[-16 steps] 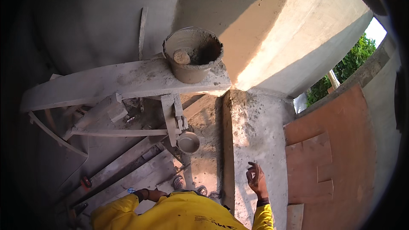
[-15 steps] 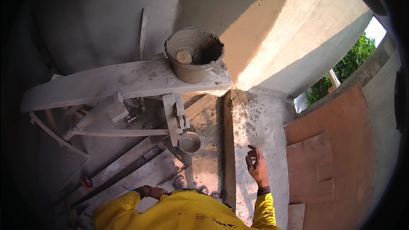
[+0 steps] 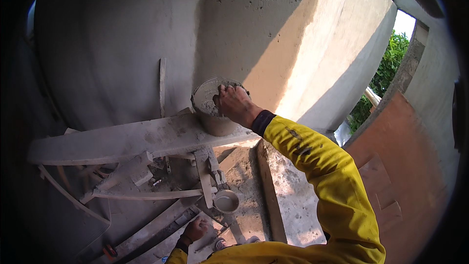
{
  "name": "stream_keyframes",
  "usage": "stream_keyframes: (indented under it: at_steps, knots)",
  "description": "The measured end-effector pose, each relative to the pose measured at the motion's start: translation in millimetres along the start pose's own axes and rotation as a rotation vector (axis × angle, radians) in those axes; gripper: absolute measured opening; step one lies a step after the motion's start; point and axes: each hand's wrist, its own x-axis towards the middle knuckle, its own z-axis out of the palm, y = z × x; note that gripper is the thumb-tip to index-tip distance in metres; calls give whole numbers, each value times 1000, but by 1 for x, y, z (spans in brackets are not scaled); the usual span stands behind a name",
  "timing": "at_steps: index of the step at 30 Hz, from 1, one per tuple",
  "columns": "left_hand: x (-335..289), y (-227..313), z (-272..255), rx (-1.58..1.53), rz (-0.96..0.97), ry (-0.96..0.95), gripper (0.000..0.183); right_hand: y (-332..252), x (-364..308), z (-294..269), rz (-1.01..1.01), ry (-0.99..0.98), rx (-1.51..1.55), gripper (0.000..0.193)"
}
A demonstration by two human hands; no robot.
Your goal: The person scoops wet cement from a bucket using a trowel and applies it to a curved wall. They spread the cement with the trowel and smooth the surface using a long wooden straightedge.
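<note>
A mortar-crusted bucket (image 3: 218, 125) stands on a broad plank (image 3: 112, 139) against the wall. My right hand (image 3: 236, 103) reaches over its mouth, fingers bent and closed down inside the rim. Whatever they grip is hidden behind the hand, along with part of the bucket's inside. Grey mortar shows on the bucket's inner wall. Low in front of me hangs my left hand (image 3: 196, 229), its fingers loosely bent and slightly apart, with nothing visible in them. A smaller round pail (image 3: 226, 201) sits below the plank, just beyond my left hand.
Wooden pieces (image 3: 146, 194) and rubble lie under the plank. A concrete ledge (image 3: 295, 200) runs along my right, beside a reddish-brown panel (image 3: 391, 166). A thin wooden strip (image 3: 162, 88) leans on the plastered wall (image 3: 234, 29). An orange-and-black tool (image 3: 110, 252) lies at lower left.
My right hand has moved from above the ledge up and left into the bucket's mouth. My left hand has come forward from my side. The view has tilted upward.
</note>
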Motion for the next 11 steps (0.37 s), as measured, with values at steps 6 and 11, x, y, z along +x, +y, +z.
stream_keyframes:
  at_steps: [6,11]
  knots:
    - [12,34,-15,0,82,154,26,119,-48,-57,418,31,745,31]
    - [30,103,-57,-119,183,342,22,144,-148,-78,929,252,1080,27]
